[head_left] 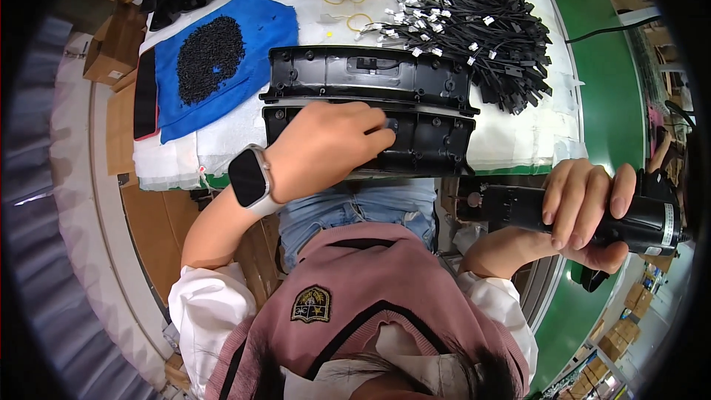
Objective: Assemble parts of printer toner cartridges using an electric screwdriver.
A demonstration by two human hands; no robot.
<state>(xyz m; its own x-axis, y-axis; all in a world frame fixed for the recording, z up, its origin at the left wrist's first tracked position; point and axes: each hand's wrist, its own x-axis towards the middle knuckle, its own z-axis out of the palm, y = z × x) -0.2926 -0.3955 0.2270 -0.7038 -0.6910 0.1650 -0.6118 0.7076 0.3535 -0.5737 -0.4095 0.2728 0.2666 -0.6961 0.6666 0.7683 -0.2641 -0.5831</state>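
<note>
Two long, curved black plastic housing halves lie side by side at the table's front edge, the far housing (pixel 311 74) and the near housing (pixel 437 141). My left hand (pixel 326 144), with a watch on its wrist, is over the near housing. Its fingers are bent together at the middle of this part; what they hold, if anything, is hidden. Off the table's right front corner, my right hand (pixel 585 207) grips a black cylindrical electric screwdriver (pixel 511 207). The tool lies roughly level, its narrower end pointing left.
A blue cloth (pixel 255 18) at the left carries a heap of small black screws (pixel 211 55). Beside it lies a red-edged phone (pixel 146 92). Bundled black cables (pixel 503 37) with white connectors cover the back right. Yellow rubber bands (pixel 359 22) lie between cloth and cables.
</note>
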